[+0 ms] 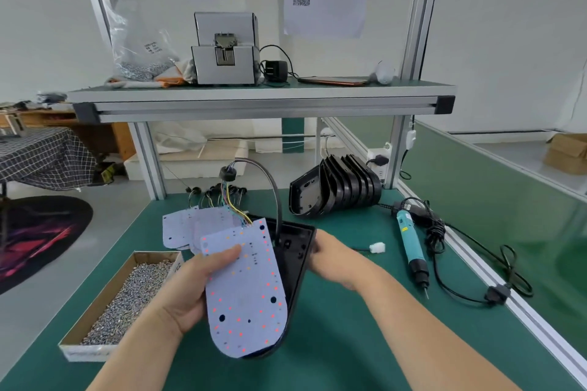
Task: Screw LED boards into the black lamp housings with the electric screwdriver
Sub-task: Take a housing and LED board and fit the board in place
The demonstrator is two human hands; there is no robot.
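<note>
At frame centre sits the housing [298,259], rigid plastic and probably light. The right hand [333,259] grips its right rim, though I can't tell how the hidden fingers lie. Over it is the board [246,298], thin, stiff and LED-studded; I'd hold it by the edges only. The left hand [190,289] pinches it, thumb on its face. The screwdriver [411,247] lies at right.

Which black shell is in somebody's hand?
The lone housing at the front, gripped by the right hand with an LED board over it; the other housings stand stacked behind, untouched.
</note>
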